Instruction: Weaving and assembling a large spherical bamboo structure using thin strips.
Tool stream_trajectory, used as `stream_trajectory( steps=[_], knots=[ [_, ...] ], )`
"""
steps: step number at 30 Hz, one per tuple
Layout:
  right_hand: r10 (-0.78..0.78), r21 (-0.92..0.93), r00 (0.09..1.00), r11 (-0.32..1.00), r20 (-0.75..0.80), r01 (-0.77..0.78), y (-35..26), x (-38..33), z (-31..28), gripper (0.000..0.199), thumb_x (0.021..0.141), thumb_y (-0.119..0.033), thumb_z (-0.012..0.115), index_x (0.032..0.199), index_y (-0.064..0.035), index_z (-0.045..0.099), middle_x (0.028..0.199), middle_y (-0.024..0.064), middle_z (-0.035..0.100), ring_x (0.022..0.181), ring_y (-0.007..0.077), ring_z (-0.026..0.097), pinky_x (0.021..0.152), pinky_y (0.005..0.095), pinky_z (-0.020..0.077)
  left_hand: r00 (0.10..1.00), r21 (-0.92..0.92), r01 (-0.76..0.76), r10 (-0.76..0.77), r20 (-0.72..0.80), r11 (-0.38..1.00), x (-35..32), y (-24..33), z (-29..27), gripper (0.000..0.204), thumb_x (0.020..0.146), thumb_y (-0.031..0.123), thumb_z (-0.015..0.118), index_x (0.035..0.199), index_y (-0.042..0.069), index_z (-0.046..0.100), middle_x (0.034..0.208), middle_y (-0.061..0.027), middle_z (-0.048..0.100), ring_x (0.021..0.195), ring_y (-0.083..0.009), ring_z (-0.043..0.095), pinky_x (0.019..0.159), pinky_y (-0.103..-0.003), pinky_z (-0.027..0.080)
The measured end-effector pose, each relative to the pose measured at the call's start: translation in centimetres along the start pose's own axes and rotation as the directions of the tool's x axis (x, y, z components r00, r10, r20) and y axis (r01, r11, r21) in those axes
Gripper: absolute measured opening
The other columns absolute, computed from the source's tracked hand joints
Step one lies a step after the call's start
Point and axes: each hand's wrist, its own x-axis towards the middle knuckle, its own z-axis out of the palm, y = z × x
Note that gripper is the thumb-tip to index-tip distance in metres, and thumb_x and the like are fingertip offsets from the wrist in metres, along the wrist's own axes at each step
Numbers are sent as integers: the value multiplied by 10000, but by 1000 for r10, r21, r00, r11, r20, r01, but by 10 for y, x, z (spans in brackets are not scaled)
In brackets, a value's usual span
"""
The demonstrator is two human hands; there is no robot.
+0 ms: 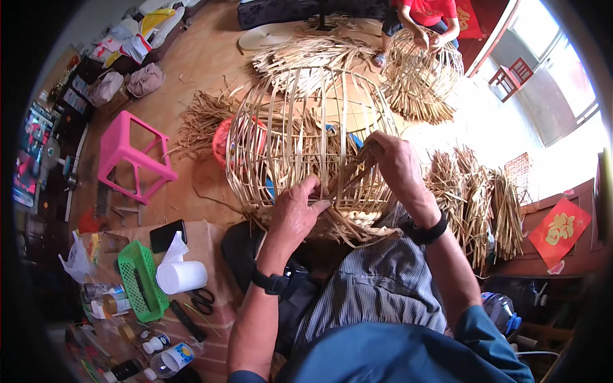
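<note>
Nearest the camera, a blue sleeve and striped trouser legs frame the lap where a half-woven bamboo basket frame [306, 140] rests, its open ribs rising away toward the far side. From the left: a pink plastic stool [131, 156] stands on the wooden floor, and nearer, on a low table, sit a green plastic basket [140, 281], a roll of white tissue [182, 276] and black scissors [203, 297]. The left hand [295, 214], a dark watch at its wrist, presses on the woven band at the frame's near rim, fingers curled closed over the strips. The right hand [396, 163] grips an upright rib and a loose strip near the frame's right side, fingers pinched tight around them. The frame looks light and springy, its thin splints likely to crack if bent sharply, so the denser woven rim seems the safest place to hold. Further right lie bundles of bamboo strips [476, 204], and at the far right another person works a similar frame [421, 70].
</note>
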Motion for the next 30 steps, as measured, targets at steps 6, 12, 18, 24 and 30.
stream_trajectory(
  steps=[6,12,18,24,30],
  knots=[
    [171,881,981,444,95,-163,13,-26,1,149,1093,-182,699,1172,-63,742,1029,21,786,905,107,741,728,250,571,1000,-119,10,-8,17,993,3,-3,8,232,955,82,801,1134,3,677,1059,-147,788,1059,-293,775,936,-394,579],
    [182,837,973,502,144,-217,-17,-53,17,402,1153,-418,589,1063,-50,725,869,-20,714,826,80,658,682,279,519,1000,-38,-4,4,-14,999,0,-6,3,263,941,74,816,1145,-10,673,1057,-157,786,1058,-298,773,942,-391,578],
    [-171,211,958,952,-231,222,10,-30,-5,213,1138,-175,604,1118,-19,748,856,24,735,696,87,627,590,276,515,1000,-36,6,-6,-6,999,1,-5,2,251,938,66,808,1143,-5,682,1074,-158,787,1071,-286,768,953,-401,578],
    [150,821,989,565,-2,-84,6,-35,11,276,1143,-259,620,1212,-7,709,904,37,754,637,101,682,510,228,483,1000,-118,11,-9,17,993,3,-10,3,197,941,45,785,1109,8,688,1045,-122,786,1045,-246,767,928,-371,581],
    [65,821,952,492,298,-291,-3,-64,38,286,1120,-324,684,1208,-54,718,773,-60,660,609,-2,548,504,200,377,1000,-143,-11,13,11,990,3,-13,5,185,948,71,782,1101,13,696,1045,-140,813,1021,-263,793,908,-367,585]
  ],
)
